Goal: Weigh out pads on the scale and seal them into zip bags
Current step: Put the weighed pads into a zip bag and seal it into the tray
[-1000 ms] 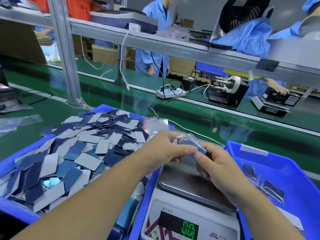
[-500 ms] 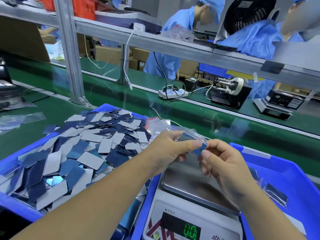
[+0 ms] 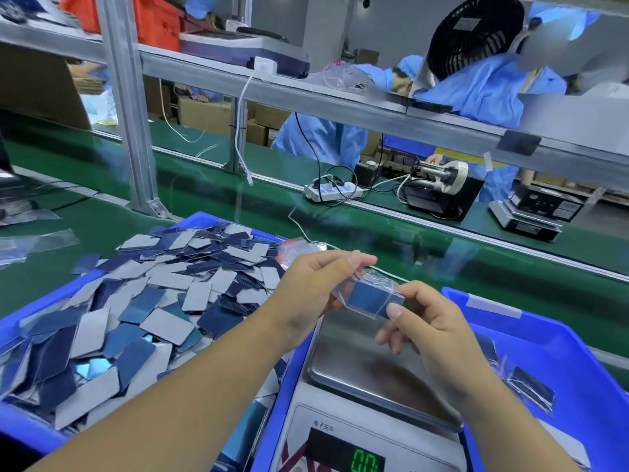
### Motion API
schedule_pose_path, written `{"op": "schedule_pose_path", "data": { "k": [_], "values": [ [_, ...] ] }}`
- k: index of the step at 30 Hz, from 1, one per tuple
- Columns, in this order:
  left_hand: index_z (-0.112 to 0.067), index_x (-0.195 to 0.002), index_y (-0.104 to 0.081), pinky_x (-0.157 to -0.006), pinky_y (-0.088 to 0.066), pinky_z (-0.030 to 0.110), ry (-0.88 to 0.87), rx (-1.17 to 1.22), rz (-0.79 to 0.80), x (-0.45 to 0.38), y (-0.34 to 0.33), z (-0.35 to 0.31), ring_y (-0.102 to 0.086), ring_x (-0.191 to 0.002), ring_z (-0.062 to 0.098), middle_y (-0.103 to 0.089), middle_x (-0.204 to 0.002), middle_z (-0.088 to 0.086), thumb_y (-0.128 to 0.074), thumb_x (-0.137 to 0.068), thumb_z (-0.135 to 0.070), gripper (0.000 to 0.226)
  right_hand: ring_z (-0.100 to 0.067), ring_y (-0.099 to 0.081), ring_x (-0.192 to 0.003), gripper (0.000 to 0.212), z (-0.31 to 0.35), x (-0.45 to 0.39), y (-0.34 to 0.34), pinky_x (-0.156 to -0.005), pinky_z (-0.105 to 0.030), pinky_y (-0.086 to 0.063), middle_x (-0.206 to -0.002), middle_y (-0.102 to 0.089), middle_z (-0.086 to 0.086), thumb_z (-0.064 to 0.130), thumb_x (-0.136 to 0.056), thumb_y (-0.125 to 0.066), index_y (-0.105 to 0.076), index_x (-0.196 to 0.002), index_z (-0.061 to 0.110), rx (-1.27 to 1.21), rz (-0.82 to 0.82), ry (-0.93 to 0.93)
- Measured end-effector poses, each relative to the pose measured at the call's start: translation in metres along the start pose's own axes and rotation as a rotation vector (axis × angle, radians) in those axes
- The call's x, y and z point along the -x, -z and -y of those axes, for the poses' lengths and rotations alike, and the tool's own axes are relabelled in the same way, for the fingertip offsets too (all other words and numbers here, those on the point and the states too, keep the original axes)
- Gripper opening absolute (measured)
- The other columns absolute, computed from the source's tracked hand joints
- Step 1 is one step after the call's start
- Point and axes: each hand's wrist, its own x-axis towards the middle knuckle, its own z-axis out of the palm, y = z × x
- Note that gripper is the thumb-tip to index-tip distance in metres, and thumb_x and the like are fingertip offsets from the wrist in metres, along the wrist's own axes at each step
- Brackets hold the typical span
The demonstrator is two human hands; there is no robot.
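The scale's display (image 3: 350, 454) at six o'clock is cut by the bottom edge, so its green digits show only in part. The right blue bin (image 3: 578, 376) at four o'clock runs off the right edge, and the left blue bin (image 3: 30, 434) at eight o'clock off the left. The zip bag (image 3: 369, 296) hides how many pads it holds. The left hand (image 3: 316, 294) covers the bag's left end.

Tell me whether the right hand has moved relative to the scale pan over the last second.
Hardly. The right hand still pinches the zip bag with the left hand above the far edge of the scale pan, as before; the view shifted, not the hand.
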Motion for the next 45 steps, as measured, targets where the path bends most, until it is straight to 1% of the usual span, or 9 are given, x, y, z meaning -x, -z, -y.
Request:
{"op": "schedule_pose_path", "data": {
  "k": [3, 7, 11, 18, 24, 27, 34, 38, 45],
  "values": [
    [-0.030, -0.085, -0.082, -0.054, -0.043, 0.017, -0.009, -0.078, -0.066, -0.002, -0.001, 0.002, -0.057, -0.063, 0.001, -0.072, -0.080, -0.011, -0.058, -0.097, -0.036, 0.027, -0.022, -0.058, -0.045, 0.031, 0.002, -0.001, 0.001, -0.044, -0.021, -0.041, -0.062, -0.054, -0.035, -0.009, -0.095, -0.052, -0.060, -0.081, 0.018, -0.082, -0.022, 0.012],
    [-0.028, -0.084, -0.082, -0.053, -0.046, 0.019, 0.044, -0.078, -0.052, -0.003, -0.002, 0.000, -0.058, -0.065, 0.005, -0.073, -0.078, -0.010, -0.062, -0.082, -0.054, 0.033, -0.025, -0.051, -0.048, 0.041, 0.001, -0.003, 0.004, -0.046, -0.024, -0.042, -0.055, -0.058, -0.013, -0.011, -0.096, -0.046, -0.057, -0.072, 0.020, -0.104, -0.030, 0.007],
    [-0.021, -0.086, -0.081, -0.054, -0.049, 0.020, 0.083, -0.036, 0.033, -0.004, 0.005, 0.001, -0.064, -0.073, 0.002, -0.073, -0.081, -0.007, -0.075, -0.085, -0.026, 0.008, -0.022, -0.049, -0.049, 0.032, 0.003, -0.004, 0.005, -0.046, -0.024, -0.041, -0.057, -0.056, -0.008, 0.002, -0.089, -0.057, -0.060, -0.068, 0.026, -0.128, -0.075, -0.014],
    [-0.018, -0.077, -0.079, -0.054, -0.049, 0.019, 0.088, -0.003, 0.025, -0.004, 0.005, -0.002, -0.062, -0.067, 0.009, -0.071, -0.077, -0.001, -0.076, -0.075, -0.034, 0.017, -0.022, -0.047, -0.050, 0.009, 0.003, -0.003, 0.005, -0.048, -0.027, -0.039, -0.062, -0.054, -0.011, 0.015, -0.079, -0.059, -0.060, -0.074, 0.022, -0.134, -0.088, -0.031],
    [-0.033, -0.083, -0.080, -0.059, -0.052, 0.021, 0.093, -0.041, 0.081, -0.002, 0.003, 0.002, -0.065, -0.067, 0.007, -0.071, -0.077, -0.013, -0.080, -0.071, -0.028, 0.013, -0.021, -0.047, -0.050, 0.035, 0.002, -0.004, 0.006, -0.048, -0.027, -0.040, -0.061, -0.054, -0.009, -0.005, -0.095, -0.052, -0.063, -0.076, 0.023, -0.120, -0.098, -0.031],
    [-0.039, -0.079, -0.079, -0.057, -0.051, 0.021, 0.054, -0.065, 0.074, -0.002, 0.000, 0.006, -0.066, -0.062, 0.009, -0.072, -0.074, -0.011, -0.080, -0.068, -0.020, 0.022, -0.023, -0.047, -0.050, 0.031, 0.002, -0.003, 0.005, -0.048, -0.026, -0.041, -0.059, -0.054, -0.012, -0.007, -0.095, -0.051, -0.063, -0.081, 0.018, -0.107, -0.083, -0.020],
    [-0.029, -0.075, -0.078, -0.054, -0.048, 0.021, -0.047, -0.116, 0.102, -0.004, 0.002, 0.008, -0.059, -0.057, 0.007, -0.068, -0.070, -0.010, -0.081, -0.070, -0.016, 0.015, -0.022, -0.057, -0.057, 0.012, 0.000, -0.001, 0.006, -0.060, -0.031, -0.049, -0.060, -0.063, -0.010, -0.005, -0.094, -0.058, -0.063, -0.096, 0.006, 0.141, 0.003, 0.007],
    [-0.029, -0.077, -0.077, -0.050, -0.047, 0.021, -0.037, -0.185, 0.077, -0.003, 0.000, 0.009, -0.056, -0.051, 0.009, -0.068, -0.072, -0.008, -0.084, -0.066, -0.019, 0.016, -0.020, -0.061, -0.059, 0.013, 0.000, -0.001, 0.008, -0.064, -0.033, -0.052, -0.064, -0.067, -0.011, -0.003, -0.093, -0.060, -0.064, -0.095, 0.010, 0.260, 0.047, 0.008],
    [-0.034, -0.079, -0.077, -0.052, -0.050, 0.022, -0.009, -0.061, 0.044, -0.003, 0.001, 0.008, -0.060, -0.053, 0.013, -0.068, -0.063, -0.004, -0.082, -0.070, -0.018, 0.019, -0.023, -0.063, -0.055, 0.036, -0.002, -0.001, 0.003, -0.055, -0.029, -0.052, -0.066, -0.065, -0.012, -0.008, -0.095, -0.055, -0.068, -0.105, 0.024, 0.151, -0.074, 0.155]
  ]
}}
